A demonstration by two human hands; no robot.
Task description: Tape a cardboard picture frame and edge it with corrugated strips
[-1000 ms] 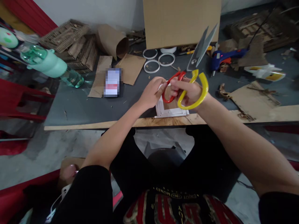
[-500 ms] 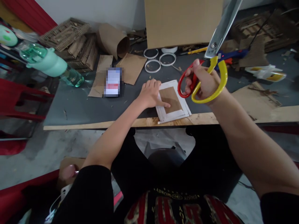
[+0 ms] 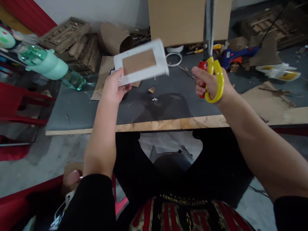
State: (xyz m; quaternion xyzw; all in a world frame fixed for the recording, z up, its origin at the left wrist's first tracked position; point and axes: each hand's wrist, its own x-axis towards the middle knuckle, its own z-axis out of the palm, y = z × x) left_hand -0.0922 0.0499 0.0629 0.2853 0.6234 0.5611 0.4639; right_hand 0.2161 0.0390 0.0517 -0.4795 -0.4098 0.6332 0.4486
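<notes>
My left hand (image 3: pixel 117 85) grips the near left corner of a flat cardboard panel (image 3: pixel 141 62) with a white border, thumb on top and fingers below. The panel is tilted and held above the table, hiding most of the phone beneath. In my right hand (image 3: pixel 210 81) is a pair of large scissors (image 3: pixel 218 80) with one red and one yellow handle. Its metal blades point away from me, nearly together. Small torn scraps (image 3: pixel 151 90) lie on the table between my hands.
A mint-green water bottle (image 3: pixel 45 64) stands at the left, beside stacked corrugated cardboard pieces (image 3: pixel 84 53). A large cardboard sheet (image 3: pixel 178 24) stands at the back. A blue glue gun (image 3: pixel 240 56), a white ring (image 3: pixel 173 59) and a tape dispenser (image 3: pixel 280 71) lie toward the right.
My left hand has lifted the white-bordered panel off the table and carried it left and away from me. The scissors have swung to point straighter ahead, and scraps under the panel now show.
</notes>
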